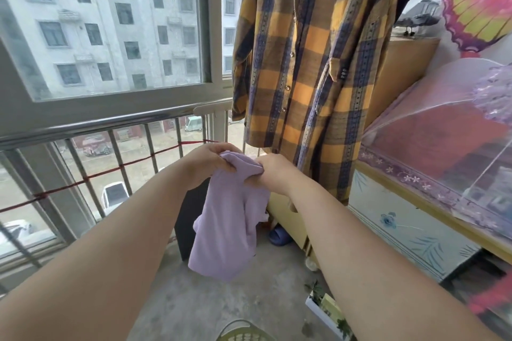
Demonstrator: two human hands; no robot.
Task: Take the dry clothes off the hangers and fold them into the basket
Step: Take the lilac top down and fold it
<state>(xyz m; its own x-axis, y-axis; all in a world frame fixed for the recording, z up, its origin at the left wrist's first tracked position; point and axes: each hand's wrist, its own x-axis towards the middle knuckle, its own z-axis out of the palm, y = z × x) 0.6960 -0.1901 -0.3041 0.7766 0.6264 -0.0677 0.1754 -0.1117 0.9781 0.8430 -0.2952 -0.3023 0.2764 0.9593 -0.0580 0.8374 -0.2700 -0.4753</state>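
A lilac garment [227, 227] hangs down in front of me, held up by its top edge. My left hand [206, 163] grips that edge on the left, and my right hand [273, 174] pinches it on the right, the two hands close together. A yellow and navy plaid shirt [310, 63] hangs above and behind my hands, its hanger out of view. The rim of a pale green basket [241, 333] shows at the bottom edge, below the garment.
A metal railing [116, 122] with a red cord runs along the window on the left. A dark box [191, 219] stands behind the garment. A yellow cabinet [288, 216], a blue slipper [279, 235] and a mesh food cover [443, 141] crowd the right side.
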